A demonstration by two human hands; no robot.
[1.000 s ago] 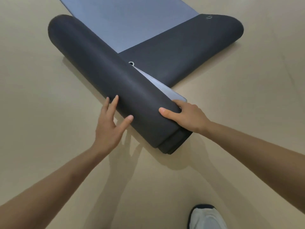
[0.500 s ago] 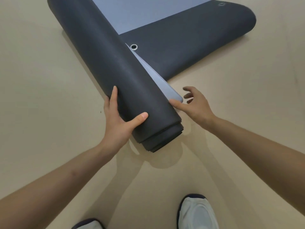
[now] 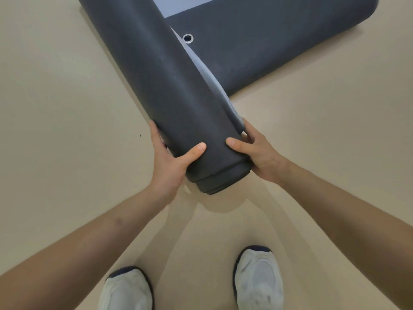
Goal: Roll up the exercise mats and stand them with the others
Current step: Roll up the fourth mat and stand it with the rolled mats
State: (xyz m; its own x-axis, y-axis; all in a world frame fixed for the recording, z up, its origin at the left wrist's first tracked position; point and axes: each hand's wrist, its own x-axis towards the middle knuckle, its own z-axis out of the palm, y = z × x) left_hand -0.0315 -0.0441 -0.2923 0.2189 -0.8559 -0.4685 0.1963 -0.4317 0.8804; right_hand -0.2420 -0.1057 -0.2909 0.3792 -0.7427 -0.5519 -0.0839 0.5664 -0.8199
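A dark grey rolled mat [image 3: 178, 92] slants from the top left down to the middle of the view, its near end raised off the beige floor. My left hand [image 3: 173, 161] grips the roll's left side near that end, thumb on top. My right hand [image 3: 257, 153] grips the right side, thumb on top, fingers under the pale blue loose edge [image 3: 214, 86]. A second mat [image 3: 279, 41] lies partly folded on the floor behind, dark with a pale blue panel and a metal eyelet [image 3: 188, 38].
Beige floor [image 3: 67, 108] spreads all around. My two white shoes [image 3: 127, 289] [image 3: 259, 278] stand at the bottom of the view, just short of the roll's near end.
My right hand, loose beside the roll half a second ago, has closed on its right side. The near end has lifted toward me, and both shoes have come into view.
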